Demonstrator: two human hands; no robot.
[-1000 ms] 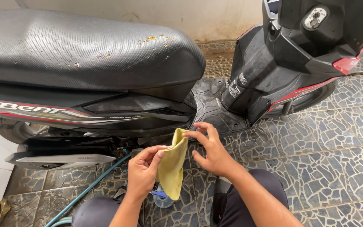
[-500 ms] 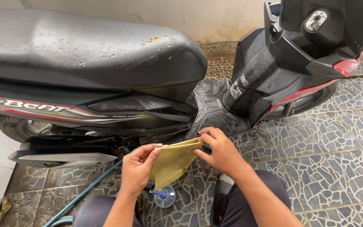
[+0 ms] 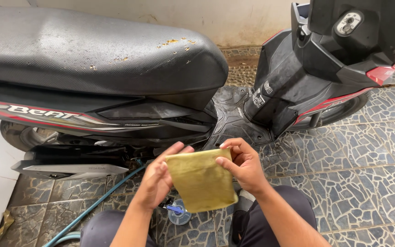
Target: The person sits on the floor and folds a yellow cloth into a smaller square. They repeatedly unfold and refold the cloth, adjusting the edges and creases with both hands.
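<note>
Left hand: the left hand (image 3: 157, 180) grips the left edge of a yellow cloth (image 3: 200, 179), thumb across the front, fingers behind it.
Right hand: the right hand (image 3: 244, 165) pinches the cloth's upper right corner, fingertips curled over the top edge.
Cloth: held spread flat between both hands, in the air over the person's knees and in front of the scooter's footboard; its lower edge hangs free and looks damp and a little stained.
Scooter: a black scooter (image 3: 129, 114) with red trim stands side-on just beyond the hands; its seat (image 3: 92, 50) is wet and dotted with small yellow-brown specks.
Footboard: the black footboard (image 3: 234, 119) lies directly behind the cloth.
Hose: a green hose (image 3: 92, 208) runs along the floor from under the scooter toward the lower left.
Small round thing: a clear round object with a blue part (image 3: 178, 212) sits on the floor just below the cloth; what it is cannot be told.
Floor: dark stone-patterned tiles (image 3: 357, 160), wet.
Wall: a pale wall (image 3: 234, 18) behind the scooter.
</note>
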